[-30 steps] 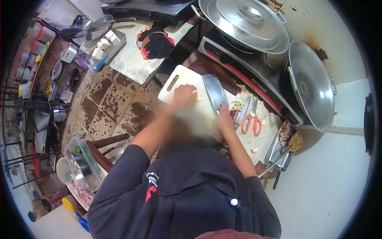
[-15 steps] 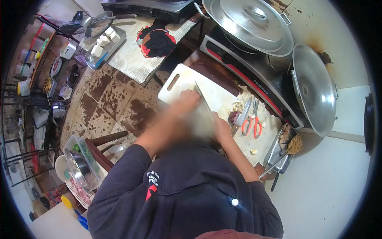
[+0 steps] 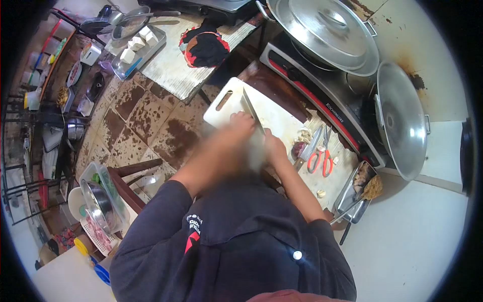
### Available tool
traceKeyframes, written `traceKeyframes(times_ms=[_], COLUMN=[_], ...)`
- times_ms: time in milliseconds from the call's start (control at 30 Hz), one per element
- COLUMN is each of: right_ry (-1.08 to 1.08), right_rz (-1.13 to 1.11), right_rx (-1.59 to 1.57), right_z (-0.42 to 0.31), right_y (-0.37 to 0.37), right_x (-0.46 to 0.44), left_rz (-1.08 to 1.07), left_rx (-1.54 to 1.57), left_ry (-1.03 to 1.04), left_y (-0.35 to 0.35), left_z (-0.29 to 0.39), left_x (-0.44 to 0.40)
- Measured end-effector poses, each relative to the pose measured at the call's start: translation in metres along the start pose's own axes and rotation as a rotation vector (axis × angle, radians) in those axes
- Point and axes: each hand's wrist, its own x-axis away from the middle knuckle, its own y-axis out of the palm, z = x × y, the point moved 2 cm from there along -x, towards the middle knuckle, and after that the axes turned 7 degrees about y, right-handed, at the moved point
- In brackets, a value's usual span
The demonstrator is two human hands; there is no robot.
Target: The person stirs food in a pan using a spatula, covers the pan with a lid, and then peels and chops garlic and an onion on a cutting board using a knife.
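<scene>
A cleaver (image 3: 253, 109) stands on edge over the white cutting board (image 3: 274, 111), its blade seen as a thin dark line. My right hand (image 3: 273, 147) is closed round its handle end. On the board my left hand (image 3: 242, 123) rests beside the blade with its fingers curled; anything under them is hidden. Blur covers the near part of the board. Just right of the board lie garlic pieces (image 3: 305, 136), a red onion (image 3: 298, 149), a knife (image 3: 309, 149) and orange-handled scissors (image 3: 321, 160).
A gas stove (image 3: 322, 100) carries a large lidded pan (image 3: 327, 30) and a wide wok (image 3: 401, 121) beyond the board. A metal tray (image 3: 355, 194) with a strainer stands at right. White blocks (image 3: 136, 44) sit in a tray at upper left. A wooden chair (image 3: 118, 181) stands at left.
The cleaver has gone from lying flat at the board's right side to standing on edge beside my left hand. My right hand has moved left with it. The view has shifted slightly.
</scene>
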Motion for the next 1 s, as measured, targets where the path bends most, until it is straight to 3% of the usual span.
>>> traceKeyframes(times_ms=[33,133,233,300,367,500,600,733,867,900,1000], right_ry=[0.004,0.042,0.183,0.293,0.279,0.139,-0.008,0.068,0.23,0.247,0.351], right_rz=[-0.011,0.034,0.074,0.067,0.018,-0.048,0.045,0.139,0.129,0.158,0.189], right_rx=[-0.011,-0.023,-0.016,-0.036,-0.101,-0.361,-0.32,-0.317,-0.209,-0.22,-0.227], right_z=[0.0,0.002,0.015,0.022,0.011,-0.005,-0.037,-0.046,-0.023,-0.023,-0.019], right_y=[-0.006,-0.024,-0.028,-0.021,-0.009,0.041,0.024,-0.009,0.0,-0.001,0.005], right_x=[-0.002,0.02,0.042,0.042,0.038,0.011,0.01,0.038,0.054,0.06,0.072], left_rz=[0.013,-0.243,-0.191,-0.288,-0.391,-0.256,-0.462,-0.415,-0.386,-0.301,-0.138], left_rx=[0.043,0.054,-0.001,-0.104,-0.103,-0.21,-0.104,-0.15,0.109,0.051,0.235], left_ry=[0.019,-0.148,-0.221,-0.212,-0.207,-0.044,-0.129,0.05,0.046,0.146,0.135], left_y=[-0.005,-0.039,-0.028,-0.011,0.002,0.025,-0.024,-0.015,-0.017,-0.019,-0.038], left_z=[0.0,0.01,-0.01,-0.02,-0.029,-0.047,-0.026,-0.044,-0.046,-0.046,-0.028], left_x=[-0.002,-0.003,0.023,0.031,0.025,0.011,-0.01,-0.011,-0.014,-0.012,-0.02])
